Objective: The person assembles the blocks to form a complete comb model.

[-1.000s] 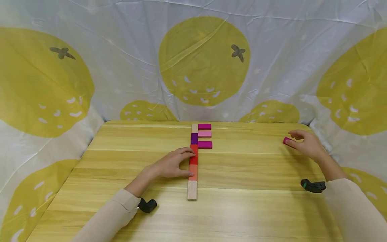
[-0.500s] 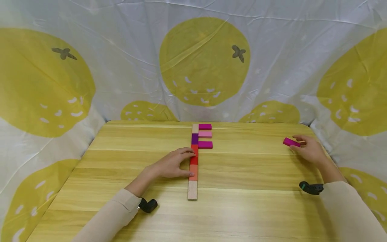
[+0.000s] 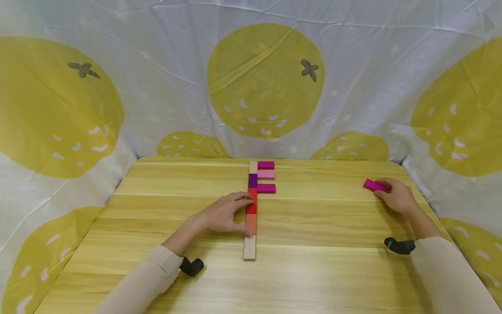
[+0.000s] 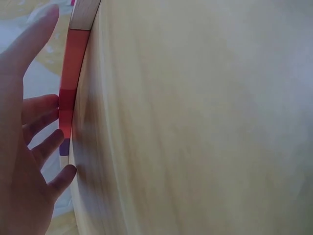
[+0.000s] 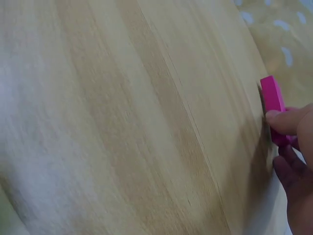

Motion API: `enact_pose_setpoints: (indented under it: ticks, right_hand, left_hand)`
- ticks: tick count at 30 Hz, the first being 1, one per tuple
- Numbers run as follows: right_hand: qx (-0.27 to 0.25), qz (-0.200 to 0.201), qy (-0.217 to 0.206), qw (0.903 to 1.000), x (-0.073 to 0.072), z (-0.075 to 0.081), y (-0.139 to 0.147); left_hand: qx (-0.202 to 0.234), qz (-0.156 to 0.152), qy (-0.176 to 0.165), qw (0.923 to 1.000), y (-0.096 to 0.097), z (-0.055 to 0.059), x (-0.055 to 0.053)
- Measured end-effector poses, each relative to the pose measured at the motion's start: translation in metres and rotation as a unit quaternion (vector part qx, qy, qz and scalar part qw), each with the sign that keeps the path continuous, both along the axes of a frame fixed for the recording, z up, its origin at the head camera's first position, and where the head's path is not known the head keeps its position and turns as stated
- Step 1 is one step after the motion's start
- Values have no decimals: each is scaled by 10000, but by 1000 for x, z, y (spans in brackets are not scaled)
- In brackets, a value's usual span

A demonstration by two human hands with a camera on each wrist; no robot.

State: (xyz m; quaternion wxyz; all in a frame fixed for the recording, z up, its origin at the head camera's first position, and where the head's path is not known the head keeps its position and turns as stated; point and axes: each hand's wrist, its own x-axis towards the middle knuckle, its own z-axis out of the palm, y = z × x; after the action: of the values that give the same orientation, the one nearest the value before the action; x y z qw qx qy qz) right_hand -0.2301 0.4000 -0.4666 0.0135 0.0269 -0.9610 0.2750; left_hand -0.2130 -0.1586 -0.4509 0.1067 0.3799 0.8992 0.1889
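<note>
A column of flat wooden blocks runs up the middle of the table: a plain block (image 3: 249, 248) nearest, then an orange block (image 3: 251, 223), red blocks (image 3: 252, 205), a purple block (image 3: 252, 180) and a plain block (image 3: 253, 167) farthest. My left hand (image 3: 221, 213) lies along its left side, fingertips at the red part and thumb by the orange block's near end; nothing is held. Far to the right, my right hand (image 3: 398, 196) pinches a magenta block (image 3: 373, 185) between thumb and fingers. The right wrist view has that magenta block (image 5: 273, 100) close over the wood.
Sticking out rightward from the column's far part are two magenta blocks, one at the far end (image 3: 266, 165) and one lower (image 3: 266, 189), with a pink block (image 3: 266, 175) between. A lemon-patterned cloth (image 3: 172, 104) surrounds the wooden table (image 3: 313, 270).
My right hand, pinching the magenta block, has come slightly nearer and left, and more of the block shows. The left thumb has slid a little toward the near plain block.
</note>
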Motion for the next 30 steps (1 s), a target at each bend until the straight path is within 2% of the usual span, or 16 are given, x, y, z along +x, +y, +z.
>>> enact_pose_setpoints:
  ticks: [6, 12, 21, 30]
  right_hand:
    - [-136, 351, 137, 9992, -4, 3, -21]
    - [-253, 723, 278, 9967, -6, 3, -54]
    - [-614, 1359, 539, 9873, -7, 0, -104]
    - [-809, 1767, 597, 9791, -10, 0, -138]
  left_hand:
    - [-74, -38, 191, 9998, 0, -2, 0]
    - [21, -32, 188, 9998, 1, -3, 0]
    - [12, -15, 189, 9998, 2, -4, 0]
    - [35, 14, 133, 9999, 1, -2, 1]
